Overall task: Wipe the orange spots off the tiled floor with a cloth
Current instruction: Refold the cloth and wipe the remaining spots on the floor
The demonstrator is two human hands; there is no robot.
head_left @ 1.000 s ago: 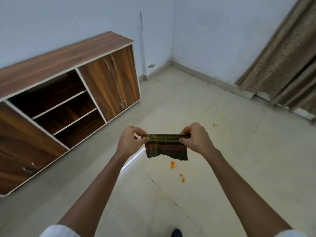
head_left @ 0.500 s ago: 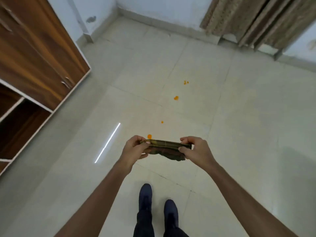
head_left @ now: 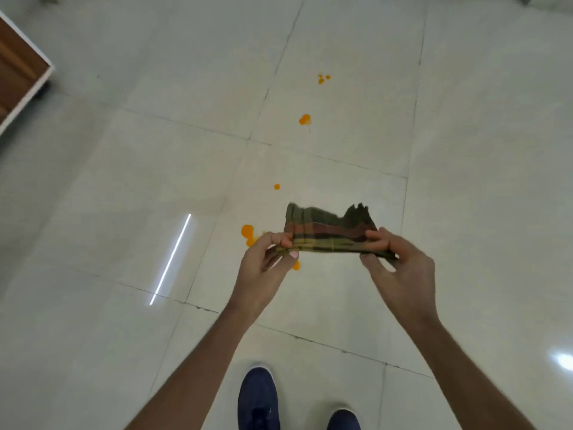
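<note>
Orange spots [head_left: 247, 231] partly hidden behind left hand [head_left: 263, 268], cloth [head_left: 328, 234]

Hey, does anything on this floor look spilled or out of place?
Yes: orange spots trail across the pale tiled floor, from beyond the plaid cloth to beside the left hand. None wiped yet.

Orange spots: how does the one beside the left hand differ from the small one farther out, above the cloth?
The spot beside the left hand is larger and irregular, with smaller drips trailing from it; the small spot is a neat round dot. The near spot is partly hidden behind the left hand; the small one lies fully in view, beyond the cloth. Both are the same orange, on the same tile, unwiped.
</note>
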